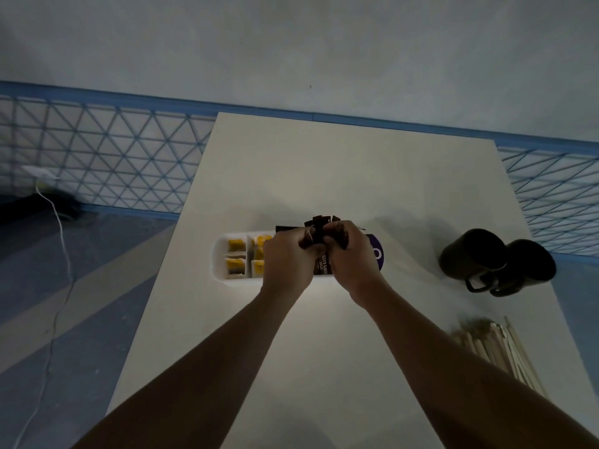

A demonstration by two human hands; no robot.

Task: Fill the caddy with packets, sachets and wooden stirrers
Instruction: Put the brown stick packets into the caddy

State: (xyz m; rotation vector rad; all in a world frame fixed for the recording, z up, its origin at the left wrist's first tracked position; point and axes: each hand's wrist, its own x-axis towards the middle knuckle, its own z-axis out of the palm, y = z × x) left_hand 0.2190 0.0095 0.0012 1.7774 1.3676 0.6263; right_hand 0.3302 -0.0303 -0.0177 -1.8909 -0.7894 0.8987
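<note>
Near the middle of the white table [324, 173] sits the white caddy [217, 260], a long tray with dividers, its right part hidden under the hands. Its left compartments hold yellow sachets [236, 245], standing on edge in pairs. Directly above the caddy's middle, both hands meet on a bundle of dark brown packets [319, 226]. The left hand [287, 257] has its fingers curled tight round the bundle's near side, and the right hand [351, 254] wraps it from the other, thumb side up. The packet tops fan out above the knuckles. Between the two hands a brown face with pale lettering shows (too blurred to read), and whether the bundle's lower ends already touch the caddy floor I cannot tell. Just beyond the right hand, at the caddy's right end, a purple packet [377, 252] with a white ring peeks out.

Well to the right stand two black mugs [470, 254] touching each other, handles towards the person. Nearer, by the right edge, lies a loose heap of wooden stirrers [496, 348]. Off the table — down on the left — a white cable [61, 241] trails across the floor below a wall of blue triangle pattern [113, 157].
</note>
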